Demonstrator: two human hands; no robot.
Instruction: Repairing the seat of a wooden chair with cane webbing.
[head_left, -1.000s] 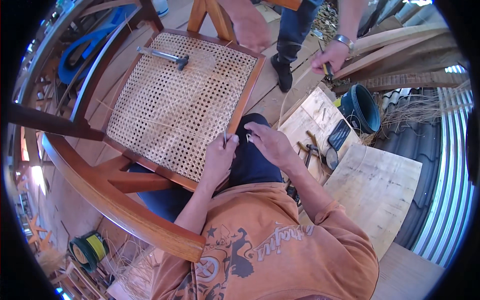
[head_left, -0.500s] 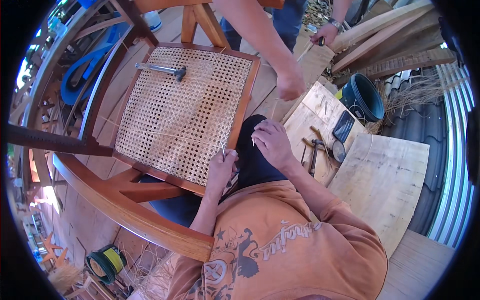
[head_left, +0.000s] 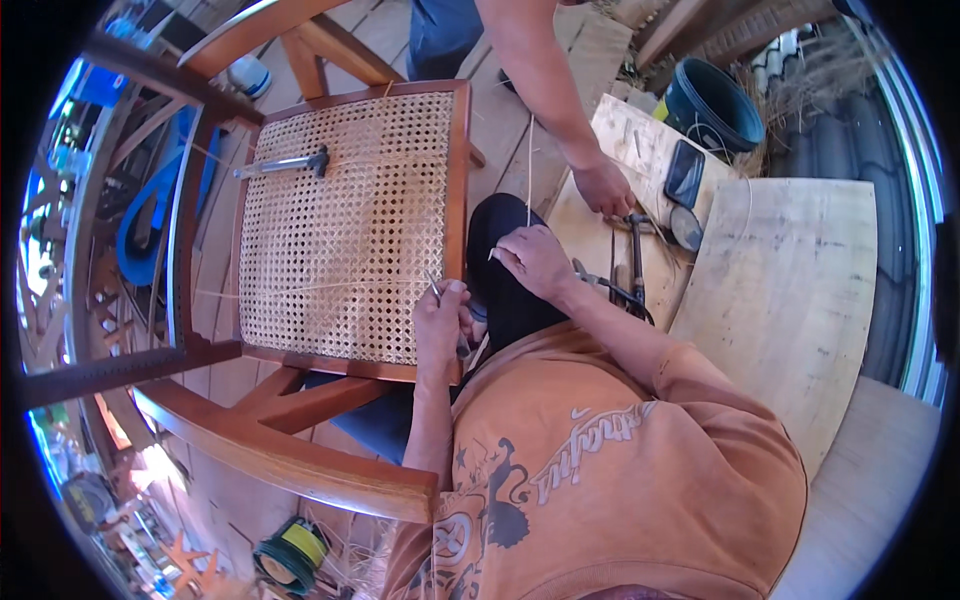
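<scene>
On my lap rests a wooden chair with a woven cane seat (head_left: pixel 345 230). My left hand (head_left: pixel 440 322) is closed at the seat's right edge, around an awl (head_left: pixel 434 287) whose thin metal tip shows above the fingers. Its handle is mostly hidden in the palm. My right hand (head_left: pixel 538 262) is over my right knee, fingers pinched on a pale cane strand (head_left: pixel 529 170) that stretches up away from it. A hammer (head_left: pixel 290 164) lies across the far left of the seat. Loose strands cross the weave.
At right, another person's hand (head_left: pixel 603 188) reaches to a hammer (head_left: pixel 637 255) on a board (head_left: pixel 625 130) holding a phone (head_left: pixel 684 172) and a round tin (head_left: pixel 685 228). Beyond stands a dark bucket (head_left: pixel 712 105). A plywood sheet (head_left: pixel 780 290) lies nearer. Another bucket (head_left: pixel 290 553) stands lower left.
The other person's hand has moved down and right to the tools on the board. My view has shifted, and the chair appears farther left. Both my hands keep their grips.
</scene>
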